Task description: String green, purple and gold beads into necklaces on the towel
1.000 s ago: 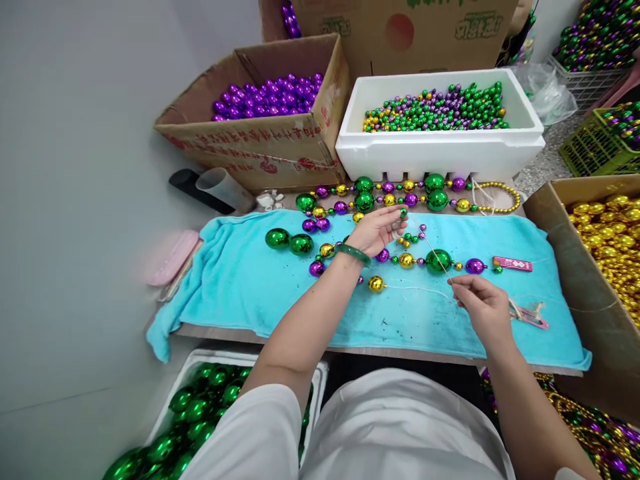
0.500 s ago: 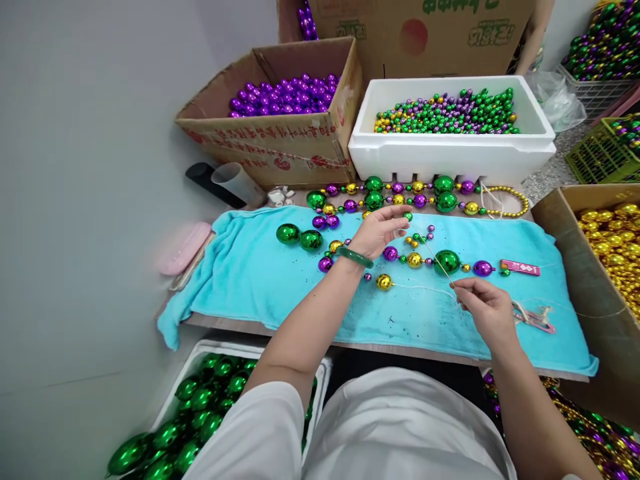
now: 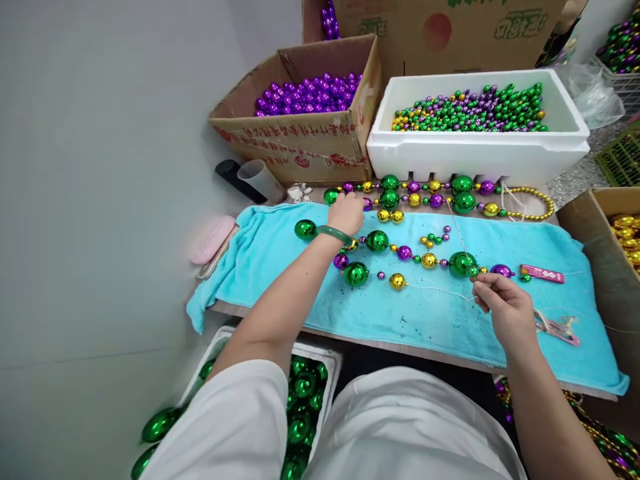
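Note:
My right hand (image 3: 505, 307) is closed in a pinch on the lower end of a long thin needle (image 3: 457, 228), which points up and left. A small green bead (image 3: 473, 271) sits low on it, by my fingertips. White thread (image 3: 435, 288) runs from that hand to a gold bead (image 3: 397, 281) on the towel. My left hand (image 3: 346, 213), with a green bangle at its wrist, reaches over the spot where two purple beads lay; its fingertips are mostly hidden. Below it lies a partly strung line of beads, with a large green bead (image 3: 377, 241) and a purple bead (image 3: 404, 253).
A blue towel (image 3: 280, 280) covers the table. Behind stand a cardboard box (image 3: 300, 137) of purple beads and a white foam box (image 3: 475, 157) of small mixed beads. A finished-looking strand (image 3: 543, 212) lies along the back. A pink-handled tool (image 3: 567, 331) lies right.
My left hand has moved left, away from the needle's tip, to the purple beads. The small green bead has gone from my left fingertips to the needle's lower end. The view has shifted left.

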The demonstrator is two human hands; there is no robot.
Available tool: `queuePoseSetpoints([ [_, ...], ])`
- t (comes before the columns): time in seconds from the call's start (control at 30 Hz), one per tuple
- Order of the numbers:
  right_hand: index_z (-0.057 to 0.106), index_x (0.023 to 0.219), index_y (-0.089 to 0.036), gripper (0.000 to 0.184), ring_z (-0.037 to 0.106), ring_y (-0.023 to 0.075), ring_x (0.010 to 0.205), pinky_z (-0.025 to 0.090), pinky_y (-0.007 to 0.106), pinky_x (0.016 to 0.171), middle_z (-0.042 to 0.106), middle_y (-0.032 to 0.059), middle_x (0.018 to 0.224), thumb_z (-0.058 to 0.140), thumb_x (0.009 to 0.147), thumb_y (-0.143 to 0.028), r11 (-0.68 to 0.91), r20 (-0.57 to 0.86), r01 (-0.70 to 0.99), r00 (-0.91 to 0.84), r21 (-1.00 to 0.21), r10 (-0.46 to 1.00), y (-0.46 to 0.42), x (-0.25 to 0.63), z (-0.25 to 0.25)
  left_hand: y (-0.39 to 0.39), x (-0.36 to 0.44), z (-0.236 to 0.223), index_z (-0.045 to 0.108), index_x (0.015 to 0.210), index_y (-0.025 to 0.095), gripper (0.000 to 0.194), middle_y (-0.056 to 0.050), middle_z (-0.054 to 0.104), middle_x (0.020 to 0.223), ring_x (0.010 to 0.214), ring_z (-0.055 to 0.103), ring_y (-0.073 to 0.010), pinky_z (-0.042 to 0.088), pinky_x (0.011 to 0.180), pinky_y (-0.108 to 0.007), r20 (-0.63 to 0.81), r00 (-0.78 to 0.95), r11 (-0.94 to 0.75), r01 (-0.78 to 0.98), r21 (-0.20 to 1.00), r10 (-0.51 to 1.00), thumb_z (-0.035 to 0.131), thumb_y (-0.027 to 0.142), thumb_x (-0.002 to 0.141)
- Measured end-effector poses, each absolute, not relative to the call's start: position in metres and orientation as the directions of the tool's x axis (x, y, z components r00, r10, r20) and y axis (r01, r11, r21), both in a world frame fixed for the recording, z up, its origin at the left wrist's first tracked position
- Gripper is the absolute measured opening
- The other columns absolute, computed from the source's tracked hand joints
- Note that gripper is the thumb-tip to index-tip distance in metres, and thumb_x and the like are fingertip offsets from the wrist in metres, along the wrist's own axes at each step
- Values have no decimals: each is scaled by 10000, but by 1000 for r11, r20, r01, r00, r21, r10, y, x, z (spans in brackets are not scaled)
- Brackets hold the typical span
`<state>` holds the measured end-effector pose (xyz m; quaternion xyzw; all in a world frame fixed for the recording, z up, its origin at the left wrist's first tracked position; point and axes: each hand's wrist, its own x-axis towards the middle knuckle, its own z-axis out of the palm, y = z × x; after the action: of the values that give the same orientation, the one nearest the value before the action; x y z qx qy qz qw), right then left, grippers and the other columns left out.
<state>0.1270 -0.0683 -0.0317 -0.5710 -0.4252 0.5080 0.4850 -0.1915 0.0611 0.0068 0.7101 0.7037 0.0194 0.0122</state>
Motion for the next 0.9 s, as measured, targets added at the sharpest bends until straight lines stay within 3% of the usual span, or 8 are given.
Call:
queuePoseSetpoints([
  [0.1,686,795,-175,191,507,92,510,374,204,442,588,-11,590,724,679,-321,-174,-174,-9,130,-985,976,-67,128,-30,66,-211,-2,670,1078,100,337,-195,595,1128,1125,467,-349,446,839,-425,-158,15,-42,985,-169,987,471,133,809],
  [0.3,688,804,-178,192,512,100,520,383,219,460,592,-9,597,712,683,-325,-171,-168,27,108,-985,980,-67,123,-32,66,-220,-9,644,1131,108,380,-188,594,1134,1072,523,-316,451,855,-408,-184,5,-36,985,-166,983,490,152,787],
  [0.37,692,790,-178,177,502,99,518,384,222,465,584,-10,590,707,682,-318,-167,-163,48,80,-985,983,-68,120,-31,63,-218,-5,636,1158,117,404,-167,603,1118,1049,546,-290,439,906,-408,-91,45,-44,999,5,995,545,194,773],
  [0.43,696,755,-177,154,477,96,506,378,225,463,565,-12,566,700,679,-311,-160,-157,66,50,-985,986,-70,117,-29,55,-210,2,632,1164,132,434,-138,607,1136,1022,564,-253,446,917,-384,38,66,-75,933,352,997,614,236,743],
  [0.5,699,720,-178,138,462,97,508,378,230,469,565,-8,563,691,679,-309,-145,-143,80,25,-986,989,-72,113,-26,42,-198,9,617,1176,154,474,-111,607,1167,955,585,-205,479,854,-344,68,49,-82,694,715,997,667,273,720],
  [0.57,705,708,-180,135,468,101,523,389,237,485,586,1,587,683,684,-311,-129,-129,92,-3,-987,992,-74,109,-24,26,-184,14,603,1186,173,498,-87,629,1135,864,597,-156,492,782,-302,-4,54,-18,402,916,999,700,289,712],
  [0.7,715,707,-187,138,473,103,531,395,242,500,605,4,608,679,692,-319,-119,-123,115,-32,-986,992,-77,106,-22,4,-164,18,624,1142,192,478,-55,666,1028,830,599,-124,478,775,-270,-80,76,71,115,991,994,745,238,682],
  [0.9,716,696,-184,153,460,103,511,385,245,494,586,0,568,674,693,-331,-112,-120,141,-50,-984,991,-81,109,-20,-5,-156,21,629,1118,185,485,-48,652,1042,844,592,-119,473,778,-265,-72,85,67,61,996,994,765,214,654],
])
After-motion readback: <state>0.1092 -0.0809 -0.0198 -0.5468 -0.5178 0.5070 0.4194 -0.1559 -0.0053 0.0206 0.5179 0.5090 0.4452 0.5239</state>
